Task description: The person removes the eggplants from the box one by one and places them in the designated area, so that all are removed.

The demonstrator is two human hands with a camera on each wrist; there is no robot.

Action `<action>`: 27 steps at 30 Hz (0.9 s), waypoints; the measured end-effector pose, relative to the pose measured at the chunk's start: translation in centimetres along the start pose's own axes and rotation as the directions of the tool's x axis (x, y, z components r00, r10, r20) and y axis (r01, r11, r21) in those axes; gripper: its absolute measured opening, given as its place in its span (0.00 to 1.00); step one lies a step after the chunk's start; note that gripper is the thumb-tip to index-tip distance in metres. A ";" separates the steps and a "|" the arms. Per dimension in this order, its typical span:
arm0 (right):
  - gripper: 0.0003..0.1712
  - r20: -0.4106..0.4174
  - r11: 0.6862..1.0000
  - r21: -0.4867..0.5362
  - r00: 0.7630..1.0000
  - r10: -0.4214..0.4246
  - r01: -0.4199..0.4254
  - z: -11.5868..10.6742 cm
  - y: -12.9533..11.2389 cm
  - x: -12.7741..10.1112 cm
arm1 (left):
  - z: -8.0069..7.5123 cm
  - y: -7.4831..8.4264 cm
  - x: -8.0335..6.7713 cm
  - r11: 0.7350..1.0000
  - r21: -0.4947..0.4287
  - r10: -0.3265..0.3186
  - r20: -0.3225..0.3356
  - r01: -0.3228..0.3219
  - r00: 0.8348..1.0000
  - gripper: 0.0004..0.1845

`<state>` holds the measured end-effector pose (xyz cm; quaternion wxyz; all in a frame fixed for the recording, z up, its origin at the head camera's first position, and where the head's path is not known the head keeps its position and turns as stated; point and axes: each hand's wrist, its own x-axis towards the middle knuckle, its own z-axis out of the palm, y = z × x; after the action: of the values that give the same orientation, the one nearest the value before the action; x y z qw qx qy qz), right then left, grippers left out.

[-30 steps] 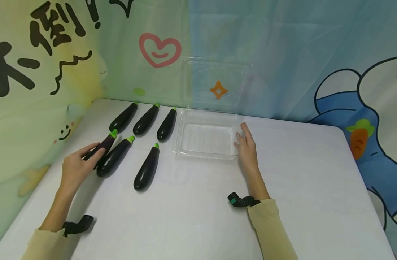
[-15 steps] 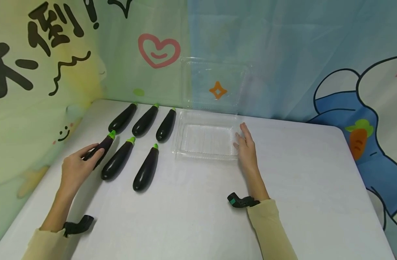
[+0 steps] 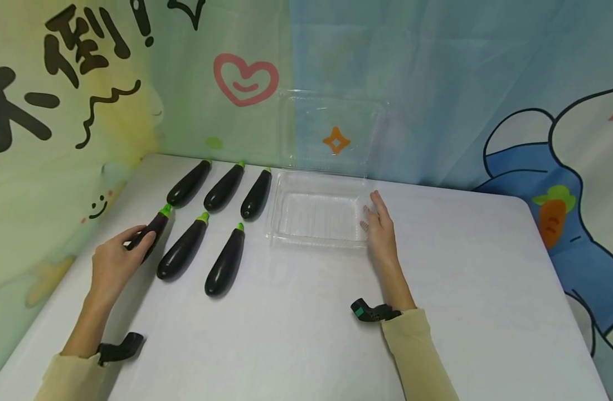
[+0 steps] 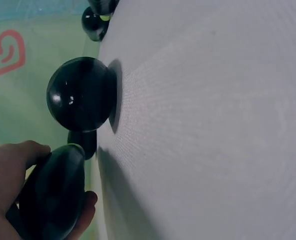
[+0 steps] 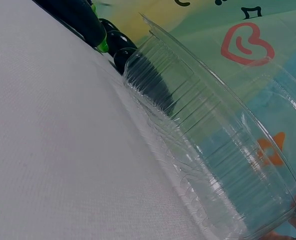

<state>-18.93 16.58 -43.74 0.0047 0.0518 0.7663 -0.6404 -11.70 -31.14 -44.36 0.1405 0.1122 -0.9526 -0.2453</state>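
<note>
Six dark purple eggplants with green caps lie on the white table (image 3: 296, 323), three in a back row (image 3: 224, 186) and three in front. My left hand (image 3: 136, 236) grips the front-left eggplant (image 3: 155, 225), thumb and fingers curled round its thick end; the left wrist view shows that eggplant (image 4: 52, 195) in my palm, with its neighbour (image 4: 80, 94) just beyond. A clear plastic tray (image 3: 281, 234) lies to the right of the eggplants, with nothing in it. My right hand (image 3: 371, 211) rests with straight fingers against the tray's right wall. The right wrist view shows the tray (image 5: 213, 165) close up.
The tray's clear lid (image 3: 331, 131) stands open against the printed backdrop behind it. Two more front-row eggplants (image 3: 182, 249) (image 3: 225, 260) lie between my left hand and the tray. The backdrop closes off the table's far and left sides. The table's right edge drops off.
My left hand has drawn the front-left eggplant leftward, away from the neighbour it lay against. The right hand has stayed at the tray.
</note>
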 end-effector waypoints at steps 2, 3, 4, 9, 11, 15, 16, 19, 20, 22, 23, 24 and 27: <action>0.30 0.000 1.000 0.001 1.000 -0.001 0.001 0.0 0.0 0.0 | 0.0 -0.1 -0.1 1.000 -0.002 0.008 -0.001 -0.008 1.000 0.24; 0.30 0.000 1.000 0.001 1.000 -0.001 0.001 0.1 0.0 0.0 | 0.0 -0.1 -0.1 1.000 -0.001 0.009 0.001 -0.009 1.000 0.24; 0.30 -0.001 1.000 -0.001 1.000 -0.001 0.001 0.0 0.0 0.0 | 0.0 -0.2 -0.1 1.000 -0.001 0.010 0.006 -0.010 1.000 0.24; 0.30 -0.003 1.000 -0.015 1.000 -0.003 0.003 0.1 -0.2 -0.1 | 0.0 -0.3 -0.1 1.000 0.003 -0.006 0.042 0.006 0.999 0.25; 0.30 -0.002 1.000 -0.016 1.000 -0.004 0.004 0.0 -0.2 -0.2 | 0.0 -0.3 0.0 1.000 0.009 -0.009 0.049 0.008 0.999 0.25; 0.30 -0.001 1.000 -0.014 1.000 -0.003 0.003 0.0 -0.2 -0.2 | -0.1 -0.3 0.0 1.000 0.020 -0.012 0.060 0.011 0.998 0.26; 0.30 -0.001 1.000 -0.013 1.000 -0.003 0.003 0.0 -0.1 -0.2 | -0.1 -0.4 0.0 1.000 0.023 -0.011 0.066 0.010 0.998 0.26; 0.30 0.000 1.000 -0.008 1.000 -0.004 0.004 0.0 -0.1 -0.2 | -0.1 -0.4 0.0 1.000 0.029 -0.010 0.079 0.007 0.997 0.27; 0.30 0.002 1.000 -0.003 1.000 -0.006 0.006 0.0 -0.1 -0.1 | -0.1 -0.5 0.0 1.000 0.030 -0.009 0.083 0.007 0.996 0.27; 0.30 0.003 1.000 0.002 1.000 -0.007 0.007 0.0 0.0 -0.1 | -0.1 -0.6 0.0 0.999 0.032 -0.005 0.084 0.002 0.996 0.28; 0.30 0.004 1.000 0.006 1.000 -0.008 0.008 0.0 0.0 -0.1 | -0.1 -0.6 0.0 1.000 0.030 -0.001 0.084 -0.001 0.996 0.28; 0.30 0.005 1.000 0.010 1.000 -0.009 0.008 0.0 0.0 -0.1 | -0.1 -0.6 0.0 1.000 0.029 0.002 0.084 -0.004 0.996 0.28; 0.30 0.005 1.000 0.016 1.000 -0.011 0.011 0.0 0.0 0.0 | 0.0 -0.7 0.1 1.000 0.024 0.014 0.081 -0.016 0.997 0.27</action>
<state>-18.91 16.64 -43.77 0.0028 0.0460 0.7613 -0.6467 -11.70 -31.78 -44.64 0.1022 0.0969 -0.9612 -0.2370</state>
